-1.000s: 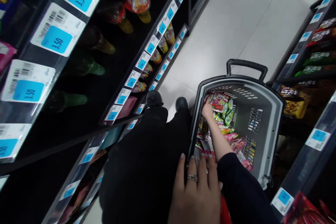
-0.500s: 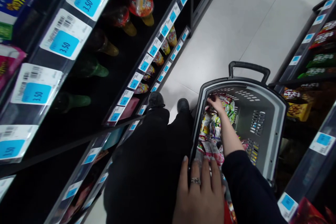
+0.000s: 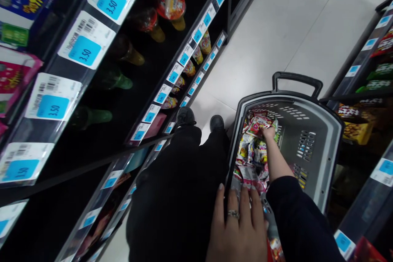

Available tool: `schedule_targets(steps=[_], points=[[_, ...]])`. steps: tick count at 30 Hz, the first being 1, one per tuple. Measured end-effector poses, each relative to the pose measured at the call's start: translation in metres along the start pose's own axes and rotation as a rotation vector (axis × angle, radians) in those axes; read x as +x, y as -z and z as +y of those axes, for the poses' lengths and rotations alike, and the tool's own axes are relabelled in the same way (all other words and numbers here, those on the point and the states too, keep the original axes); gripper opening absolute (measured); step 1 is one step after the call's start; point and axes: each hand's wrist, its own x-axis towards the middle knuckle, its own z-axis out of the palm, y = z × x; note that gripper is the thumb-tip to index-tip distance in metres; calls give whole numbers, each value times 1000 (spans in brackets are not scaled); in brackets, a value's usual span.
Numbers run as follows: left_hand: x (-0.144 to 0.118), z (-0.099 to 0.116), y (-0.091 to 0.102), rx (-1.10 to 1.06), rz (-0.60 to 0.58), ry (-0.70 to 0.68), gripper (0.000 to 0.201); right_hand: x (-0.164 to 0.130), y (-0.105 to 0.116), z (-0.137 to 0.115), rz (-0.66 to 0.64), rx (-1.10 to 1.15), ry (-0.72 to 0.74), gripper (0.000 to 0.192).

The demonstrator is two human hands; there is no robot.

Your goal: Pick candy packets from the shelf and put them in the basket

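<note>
Inside the grey basket (image 3: 334, 159), my right hand (image 3: 269, 132) reaches to the far left end. Its fingers are closed on the edge of a red and white candy bag (image 3: 256, 125), which lies on top of other bags. Several colourful candy bags (image 3: 245, 149) line the basket's left side below it. My left hand (image 3: 238, 227), with a ring on one finger, lies with fingers stretched out over the near left part of the basket. Whether its palm rests on the rim or on goods is hidden.
Dark shelves with blue price tags (image 3: 84, 51) run along the left, holding bottles (image 3: 118, 80) and cup-shaped snacks (image 3: 172, 3). Another shelf with yellow snack bags (image 3: 356, 131) stands at the right. The basket's black handle (image 3: 297, 76) points toward the pale floor (image 3: 273, 37).
My right hand has shifted right inside the basket, and the red and white candy bag now shows in its fingers. My left hand keeps its place. The view has shifted slightly.
</note>
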Motion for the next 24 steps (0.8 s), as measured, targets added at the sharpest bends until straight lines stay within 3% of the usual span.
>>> schedule_targets(steps=[3, 7, 12, 16, 21, 24], points=[[-1, 0, 0, -6, -13, 1, 29, -9, -6, 0, -57, -24, -75, 24], [-2, 0, 0, -9, -22, -2, 29, -23, -8, -2, -89, -24, -69, 23], [-2, 0, 0, 6, -20, 0, 29, -44, 4, -10, -6, -34, -42, 22], [-1, 0, 1, 14, -29, -6, 30, -63, 11, -30, 87, -62, 1, 23], [0, -1, 4, 10, -59, 3, 31, -82, -1, -65, 12, -45, 150, 20], [1, -1, 5, 4, -55, 2, 31, -84, -11, -77, -2, -21, 153, 22]])
